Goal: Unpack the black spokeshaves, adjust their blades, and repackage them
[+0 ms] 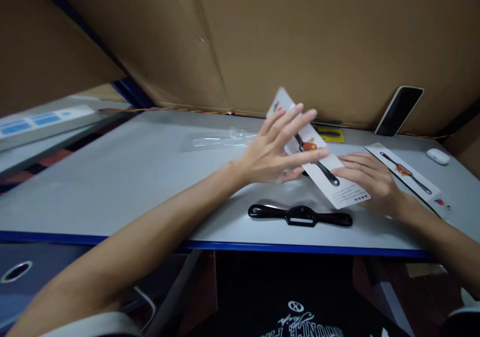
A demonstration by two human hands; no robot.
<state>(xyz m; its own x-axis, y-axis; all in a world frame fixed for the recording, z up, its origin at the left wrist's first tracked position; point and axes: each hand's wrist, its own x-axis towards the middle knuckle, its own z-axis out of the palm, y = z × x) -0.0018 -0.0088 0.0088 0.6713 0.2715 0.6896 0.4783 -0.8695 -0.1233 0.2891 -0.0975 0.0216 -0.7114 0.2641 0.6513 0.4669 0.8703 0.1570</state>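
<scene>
A white printed backing card (326, 177), showing a black spokeshave, stands tilted between my hands. My left hand (272, 149) lies across its front with fingers stretched and spread; its thumb is near the card's lower left edge. My right hand (375, 182) is at the card's right edge, fingers together over the border and thumb hidden, and appears to hold it. Below the card, a black spokeshave (302, 215) lies flat near the table's front edge. Behind my left hand rests a clear plastic blister shell (225, 138).
Right of my right hand lies another spokeshave card (407, 174). A white earbud case (438, 156) and a phone (399, 111) leaning on the cardboard wall (318, 42) are farther right. A yellow-labelled item (330, 134) lies behind the card. The table (112, 187) has a blue front edge.
</scene>
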